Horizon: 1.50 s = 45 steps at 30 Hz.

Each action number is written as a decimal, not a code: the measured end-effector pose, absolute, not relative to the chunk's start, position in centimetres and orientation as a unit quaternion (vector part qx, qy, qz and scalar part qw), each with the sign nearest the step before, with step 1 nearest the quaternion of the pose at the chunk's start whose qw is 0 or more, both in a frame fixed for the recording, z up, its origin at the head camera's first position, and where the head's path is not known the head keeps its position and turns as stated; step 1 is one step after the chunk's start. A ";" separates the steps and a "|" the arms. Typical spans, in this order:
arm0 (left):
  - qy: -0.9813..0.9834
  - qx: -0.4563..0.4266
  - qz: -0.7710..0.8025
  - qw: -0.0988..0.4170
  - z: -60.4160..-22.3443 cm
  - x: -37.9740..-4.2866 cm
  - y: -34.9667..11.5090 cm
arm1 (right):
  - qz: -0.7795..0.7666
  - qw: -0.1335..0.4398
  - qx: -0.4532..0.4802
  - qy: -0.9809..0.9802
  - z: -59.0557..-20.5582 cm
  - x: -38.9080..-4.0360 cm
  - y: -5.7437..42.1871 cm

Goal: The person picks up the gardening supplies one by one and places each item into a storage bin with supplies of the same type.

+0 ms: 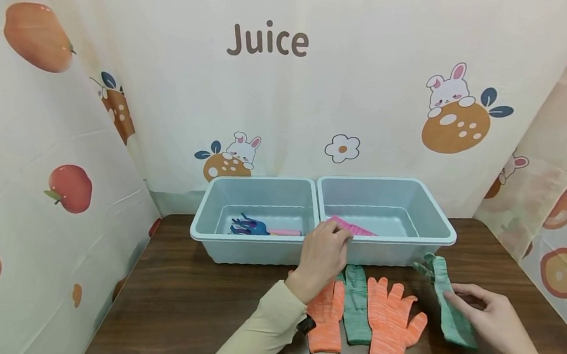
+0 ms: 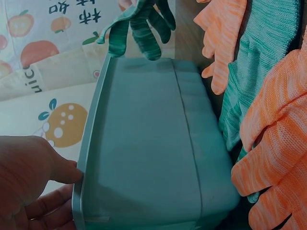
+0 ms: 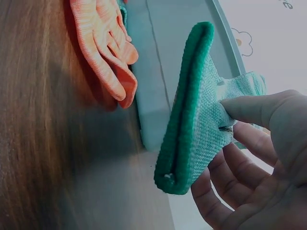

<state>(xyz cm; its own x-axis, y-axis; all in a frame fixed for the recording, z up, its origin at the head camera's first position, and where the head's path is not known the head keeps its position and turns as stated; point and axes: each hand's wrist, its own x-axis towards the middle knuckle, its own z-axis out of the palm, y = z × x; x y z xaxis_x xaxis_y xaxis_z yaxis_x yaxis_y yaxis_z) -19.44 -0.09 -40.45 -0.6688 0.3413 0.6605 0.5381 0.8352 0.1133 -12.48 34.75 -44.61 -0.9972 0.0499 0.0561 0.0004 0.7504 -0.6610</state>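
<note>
My right hand [image 1: 490, 313] pinches a green knitted glove [image 1: 448, 306] between thumb and fingers, right of the bins. In the right wrist view its dark green cuff [image 3: 184, 120] points toward the camera. My left hand [image 1: 322, 252] reaches over the front rim of the right light-blue bin [image 1: 398, 241], thumb tip right at the rim [image 2: 79, 191] in the left wrist view. Beside its fingers, inside that bin, lies a pink striped piece [image 1: 354, 227]; the rim hides its lower part, and I cannot tell whether the hand holds it.
The left bin [image 1: 252, 252] holds a blue claw-like hand rake [image 1: 250, 226] with a pink handle. Before the bins, two orange gloves [image 1: 391, 324] [image 1: 324, 319] and another green glove [image 1: 357, 305] lie on the wooden table [image 1: 192, 314]. A printed curtain [image 1: 289, 99] rises behind.
</note>
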 end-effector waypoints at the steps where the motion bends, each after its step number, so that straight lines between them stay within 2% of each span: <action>1: -0.901 -0.244 -0.151 0.325 -40.4 -19.4 -0.1 | 0.353 0.036 -0.013 -0.935 -44.5 -12.5 34.7; 21: -0.900 -0.244 -0.145 0.330 -40.4 -19.5 -0.2 | 0.347 0.035 -0.012 -0.937 -42.9 -12.3 35.1; 35: -0.901 -0.246 -0.152 0.322 -40.4 -19.6 -0.2 | 0.347 0.078 -0.013 -0.935 -41.7 -12.2 34.8; 45: -0.899 -0.246 -0.155 0.326 -40.5 -19.7 -0.2 | 0.350 0.089 -0.006 -0.933 -41.2 -12.2 35.0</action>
<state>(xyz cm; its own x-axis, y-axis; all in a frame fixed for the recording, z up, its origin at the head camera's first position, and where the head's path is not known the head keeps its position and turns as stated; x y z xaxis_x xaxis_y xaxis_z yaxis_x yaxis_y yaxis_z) -19.66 -0.18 -40.52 -0.6659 0.3410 0.6635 0.5437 0.8309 0.1187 -12.15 34.96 -41.19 -0.9841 0.0727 0.1618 -0.0516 0.7554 -0.6532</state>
